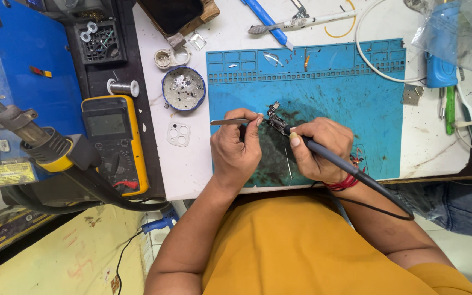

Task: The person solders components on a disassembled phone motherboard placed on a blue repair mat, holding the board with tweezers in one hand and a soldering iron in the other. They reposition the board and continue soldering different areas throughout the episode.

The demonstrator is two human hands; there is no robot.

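On the blue mat [345, 93] covering the white surface [192, 164], the left hand [236, 150] has its grip clenched on metal tweezers [230, 122], the right hand [320, 150] grasps a soldering iron [350, 166], both meeting at a small circuit board [276, 119]. A clear plastic bag [460, 33] lies top right; a yellow label [7, 173] sits far left.

Grey rect. screen on yellow multimeter [113, 143], left; clear plastic bag [460, 30] top-right.

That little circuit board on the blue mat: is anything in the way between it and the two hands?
Nothing visible. The small circuit board lies bare on the blue mat. The left hand brings metal tweezers to it from one side; the right hand holds a soldering iron against it from the other.
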